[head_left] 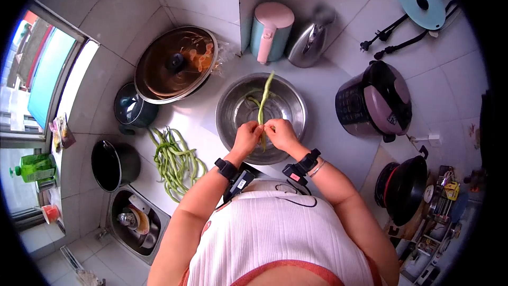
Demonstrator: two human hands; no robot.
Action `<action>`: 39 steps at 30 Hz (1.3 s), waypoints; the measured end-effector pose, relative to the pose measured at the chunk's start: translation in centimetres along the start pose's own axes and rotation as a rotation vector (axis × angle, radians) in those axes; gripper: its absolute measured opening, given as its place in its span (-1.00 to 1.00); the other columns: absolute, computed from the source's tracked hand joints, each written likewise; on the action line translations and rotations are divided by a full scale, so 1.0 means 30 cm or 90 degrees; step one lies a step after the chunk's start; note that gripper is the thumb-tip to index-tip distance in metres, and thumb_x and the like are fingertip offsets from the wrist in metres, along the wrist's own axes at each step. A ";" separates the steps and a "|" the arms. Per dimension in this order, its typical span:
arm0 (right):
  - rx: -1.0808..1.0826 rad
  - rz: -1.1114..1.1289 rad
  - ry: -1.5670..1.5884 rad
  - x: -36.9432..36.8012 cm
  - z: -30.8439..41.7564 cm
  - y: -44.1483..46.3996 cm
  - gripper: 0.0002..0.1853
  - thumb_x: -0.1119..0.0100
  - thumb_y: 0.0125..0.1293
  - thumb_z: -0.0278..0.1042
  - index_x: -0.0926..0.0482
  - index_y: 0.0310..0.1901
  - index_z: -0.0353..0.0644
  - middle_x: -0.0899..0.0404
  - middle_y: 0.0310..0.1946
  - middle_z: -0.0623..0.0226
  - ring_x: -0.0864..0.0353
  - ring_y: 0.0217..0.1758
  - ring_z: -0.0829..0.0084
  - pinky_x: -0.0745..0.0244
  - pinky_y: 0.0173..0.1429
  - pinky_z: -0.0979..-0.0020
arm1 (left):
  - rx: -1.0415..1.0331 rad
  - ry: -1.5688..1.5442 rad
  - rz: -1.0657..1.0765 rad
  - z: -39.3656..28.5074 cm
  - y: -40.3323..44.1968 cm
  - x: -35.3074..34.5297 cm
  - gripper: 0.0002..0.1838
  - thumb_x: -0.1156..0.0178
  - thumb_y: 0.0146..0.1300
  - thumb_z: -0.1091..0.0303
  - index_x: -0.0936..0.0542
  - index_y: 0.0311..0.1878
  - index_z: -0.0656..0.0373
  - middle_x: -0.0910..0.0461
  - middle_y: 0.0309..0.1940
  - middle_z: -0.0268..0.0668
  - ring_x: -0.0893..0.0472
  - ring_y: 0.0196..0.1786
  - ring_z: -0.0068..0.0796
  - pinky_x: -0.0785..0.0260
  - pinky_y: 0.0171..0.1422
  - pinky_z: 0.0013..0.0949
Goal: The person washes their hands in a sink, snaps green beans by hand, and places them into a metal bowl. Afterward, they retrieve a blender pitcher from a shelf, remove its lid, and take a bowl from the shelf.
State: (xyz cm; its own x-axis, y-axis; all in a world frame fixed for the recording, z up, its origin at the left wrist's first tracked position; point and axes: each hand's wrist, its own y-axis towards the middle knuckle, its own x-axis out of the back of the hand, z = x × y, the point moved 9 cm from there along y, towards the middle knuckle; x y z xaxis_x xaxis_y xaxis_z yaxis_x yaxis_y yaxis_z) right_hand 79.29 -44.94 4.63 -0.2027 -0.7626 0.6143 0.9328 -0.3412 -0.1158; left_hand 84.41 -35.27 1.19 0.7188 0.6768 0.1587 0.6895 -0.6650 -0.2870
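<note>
Over a wide steel bowl [225,95], my left hand [247,136] and my right hand [281,133] meet with their fingers pinched on one long green bean [265,94]. The bean points up and away from me, past the bowl's middle. Its lower end shows below my fingertips. Inside the bowl lies a short piece of green bean [253,99]. On the counter to the left is a loose pile of long green beans [174,161].
Left of the bowl stand a large lidded pan [174,82], a dark lidded pot [132,107] and a black pot [124,164]. A sink [159,217] holds dishes. A pink-lidded kettle [272,26] and steel flask [309,39] stand behind; a rice cooker [373,100] and black wok [410,190] are right.
</note>
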 end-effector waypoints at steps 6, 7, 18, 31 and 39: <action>-0.010 -0.001 0.088 -0.015 -0.062 0.002 -0.86 -0.07 0.11 -0.40 -0.56 -0.42 -0.30 -0.56 -0.58 0.25 -0.51 -0.55 0.49 -0.37 -0.44 0.46 | 0.064 -0.063 -0.002 0.065 0.008 -0.015 -0.77 -0.02 0.21 0.36 -0.50 -0.46 0.33 -0.44 -0.69 -0.31 -0.42 -0.61 -0.56 -0.24 -0.50 -0.44; -0.010 -0.002 0.090 -0.026 -0.089 0.007 -0.86 -0.07 0.11 -0.40 -0.56 -0.42 -0.30 -0.56 -0.58 0.25 -0.51 -0.55 0.49 -0.37 -0.44 0.46 | 0.097 -0.153 0.017 0.088 0.007 -0.023 -0.76 -0.02 0.22 0.35 -0.51 -0.46 0.32 -0.46 -0.68 -0.32 -0.42 -0.61 -0.58 -0.25 -0.50 -0.47; -0.010 0.053 0.293 -0.062 -0.092 0.002 -0.83 -0.13 0.15 -0.40 -0.54 -0.28 -0.33 -0.51 -0.55 0.45 -0.38 -0.55 0.71 -0.27 -0.48 0.64 | 0.269 -0.346 0.032 0.139 -0.034 -0.020 -0.77 -0.01 0.26 0.30 -0.52 -0.44 0.21 -0.43 -0.64 -0.47 -0.35 -0.63 -0.70 -0.21 -0.51 -0.64; -0.196 0.199 0.592 -0.140 -0.120 -0.017 -0.82 -0.10 0.18 -0.37 -0.49 -0.21 -0.24 -0.49 -0.53 0.49 -0.36 -0.56 0.75 -0.23 -0.51 0.70 | -0.043 0.188 -0.129 -0.019 -0.019 0.056 -0.74 -0.09 0.16 0.28 -0.43 -0.49 0.30 -0.45 -0.65 -0.07 -0.46 -0.56 -0.25 -0.28 -0.45 -0.28; -0.375 0.297 0.837 -0.198 -0.131 -0.055 -0.94 -0.01 0.17 -0.49 -0.45 -0.32 -0.13 -0.43 -0.52 0.50 -0.38 -0.54 0.69 -0.27 -0.48 0.67 | -0.104 0.161 -0.123 -0.080 -0.042 0.050 -0.82 -0.14 0.14 0.37 -0.48 -0.46 0.30 -0.46 -0.67 -0.15 -0.43 -0.61 -0.53 -0.27 -0.49 -0.43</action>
State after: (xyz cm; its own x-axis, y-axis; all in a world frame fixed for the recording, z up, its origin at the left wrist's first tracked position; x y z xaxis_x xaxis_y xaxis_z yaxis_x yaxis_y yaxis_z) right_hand 77.77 -42.00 -1.88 -0.3433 -0.6869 -0.6406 0.8022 0.1403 -0.5803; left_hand 84.84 -34.17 4.04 0.5592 0.7086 0.4303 0.8049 -0.5883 -0.0772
